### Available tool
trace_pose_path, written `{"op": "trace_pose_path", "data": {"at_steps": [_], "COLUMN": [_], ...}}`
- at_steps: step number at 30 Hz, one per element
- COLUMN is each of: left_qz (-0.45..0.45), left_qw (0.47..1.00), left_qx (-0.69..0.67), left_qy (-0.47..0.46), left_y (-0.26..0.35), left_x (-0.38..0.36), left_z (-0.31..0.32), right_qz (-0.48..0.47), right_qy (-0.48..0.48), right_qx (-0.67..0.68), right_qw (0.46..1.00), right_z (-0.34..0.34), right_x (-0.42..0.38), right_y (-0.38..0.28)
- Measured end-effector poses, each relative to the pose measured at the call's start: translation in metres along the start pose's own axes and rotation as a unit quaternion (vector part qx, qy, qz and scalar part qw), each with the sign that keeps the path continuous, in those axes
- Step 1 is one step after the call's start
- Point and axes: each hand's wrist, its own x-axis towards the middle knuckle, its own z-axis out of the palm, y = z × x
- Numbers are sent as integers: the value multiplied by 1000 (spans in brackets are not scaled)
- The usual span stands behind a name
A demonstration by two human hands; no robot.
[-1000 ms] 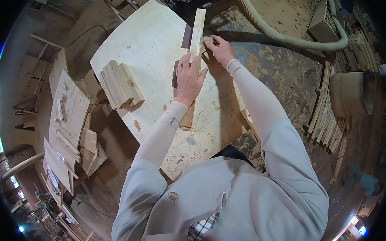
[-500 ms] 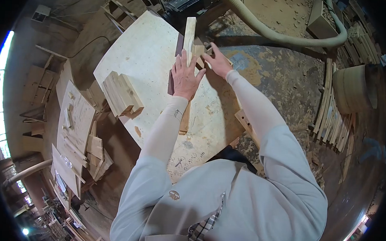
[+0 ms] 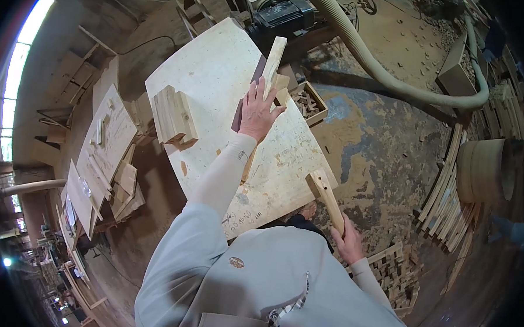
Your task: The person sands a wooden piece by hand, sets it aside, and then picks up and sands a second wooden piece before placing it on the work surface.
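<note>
The person's right hand (image 3: 350, 242) had left the far part of the desk (image 3: 282, 179) and was curled firmly around the lower end of a spotted wooden piece (image 3: 330, 204). That piece's other end reached the desk's near right corner; whether it rested there could not be told. The left hand (image 3: 258, 113) stayed palm down with its fingers spread, lying on a long strip of wood (image 3: 274, 62) without closing around it. This change meant the strip had only one hand on it, while the other hand had a separate piece.

The strip lay along the desk's right side, its near part mostly hidden by the forearm. A small block (image 3: 282, 89) sat just beside it, towards the right edge, and dark flat pieces (image 3: 257, 70) lay along its left side. Farther out, stacked boards (image 3: 173, 116) lay by the desk's left edge.

Just beyond the right edge, an open-topped box (image 3: 316, 116) held brown wood scraps (image 3: 304, 103). Well apart on the floor stood another box (image 3: 453, 72), with chips showing inside, and a round drum (image 3: 475, 170) whose contents could not be seen.
</note>
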Motion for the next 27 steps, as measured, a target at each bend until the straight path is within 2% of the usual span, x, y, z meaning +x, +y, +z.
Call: {"op": "trace_pose_path", "data": {"at_steps": [2,4,9,26,27], "left_qz": [3,-1,2,-3,10], "left_qw": [1000,1000,999,998,994], "left_qx": [15,20,47,52,56], "left_qy": [0,0,22,41,89], "left_y": [0,3,5,-4,-6], "left_x": [0,2,-3,-5,-6], "left_z": [0,-3,3,29,35], "right_qz": [10,-6,-54,-90,-90], "right_qy": [-1,36,72,125,128], "right_qx": [-6,-88,-89,-115,-118], "right_qw": [1000,995,992,981,981], "right_z": [5,12,18,57,60], "right_x": [-1,4,7,37,39], "right_y": [-1,-2,12,62,65]}}
